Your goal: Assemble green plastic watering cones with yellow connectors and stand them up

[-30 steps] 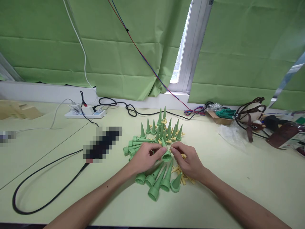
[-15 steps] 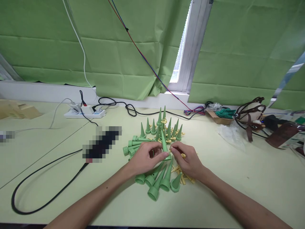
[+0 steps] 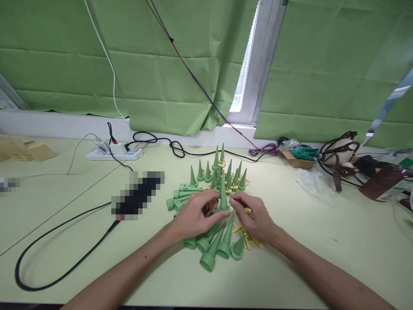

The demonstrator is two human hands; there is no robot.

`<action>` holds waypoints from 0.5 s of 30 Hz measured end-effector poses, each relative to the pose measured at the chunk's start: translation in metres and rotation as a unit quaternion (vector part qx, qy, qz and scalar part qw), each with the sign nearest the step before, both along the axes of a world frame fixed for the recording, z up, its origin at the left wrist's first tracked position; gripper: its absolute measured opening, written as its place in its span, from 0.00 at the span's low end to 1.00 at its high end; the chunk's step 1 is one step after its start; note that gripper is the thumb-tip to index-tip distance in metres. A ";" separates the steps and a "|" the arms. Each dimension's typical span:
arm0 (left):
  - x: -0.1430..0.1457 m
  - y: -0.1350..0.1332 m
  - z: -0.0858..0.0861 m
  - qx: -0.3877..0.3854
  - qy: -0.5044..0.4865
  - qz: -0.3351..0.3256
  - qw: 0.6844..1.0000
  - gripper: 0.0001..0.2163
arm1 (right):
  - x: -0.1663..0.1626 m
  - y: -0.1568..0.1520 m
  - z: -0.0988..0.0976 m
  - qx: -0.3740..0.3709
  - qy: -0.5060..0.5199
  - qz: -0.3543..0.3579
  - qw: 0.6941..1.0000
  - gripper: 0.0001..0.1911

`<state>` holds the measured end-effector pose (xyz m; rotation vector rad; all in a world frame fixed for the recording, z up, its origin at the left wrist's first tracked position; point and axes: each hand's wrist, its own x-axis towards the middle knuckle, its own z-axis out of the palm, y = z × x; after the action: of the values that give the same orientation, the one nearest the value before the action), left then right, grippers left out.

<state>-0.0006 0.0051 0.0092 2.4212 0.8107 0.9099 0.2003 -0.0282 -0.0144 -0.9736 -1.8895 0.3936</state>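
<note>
My left hand [image 3: 199,215] is closed around the lower part of a hollow green plastic spike [image 3: 223,193], thumb near its base, with the tip pointing up. Just right of the spike, my right hand [image 3: 253,215] is closed in a pinch; whatever sits between its fingertips is too small and hidden to make out. Under and beside my hands lie several more green spikes [image 3: 210,256] on their sides, open ends toward me. A short green cone [image 3: 238,248] lies near them. Small yellow T-shaped plastic pieces [image 3: 248,243] are heaped below my right hand.
Behind my hands stand several upright green spikes with yellow pieces fitted [image 3: 242,180]. A pixelated dark device [image 3: 138,193] with a black cable lies left. A power strip [image 3: 114,153] is at the back. Clear plastic wrap [image 3: 312,183] and a brown-strapped bag [image 3: 343,155] sit right.
The spike in my left hand has turned from a leftward tilt to nearly upright, and my left thumb has shifted slightly. My right hand has stayed almost still.
</note>
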 end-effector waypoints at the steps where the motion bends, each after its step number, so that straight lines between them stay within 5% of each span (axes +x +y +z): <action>1: 0.000 0.000 -0.001 0.009 0.000 -0.001 1.000 0.14 | 0.000 0.000 0.000 -0.001 0.000 -0.001 1.000 0.10; 15: -0.002 0.002 -0.006 0.123 0.012 -0.039 0.992 0.06 | -0.001 -0.001 0.001 -0.023 -0.003 0.007 1.000 0.10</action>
<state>-0.0027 0.0073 0.0031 2.6597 0.6386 1.0027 0.1992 -0.0291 -0.0138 -0.9928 -1.9008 0.4453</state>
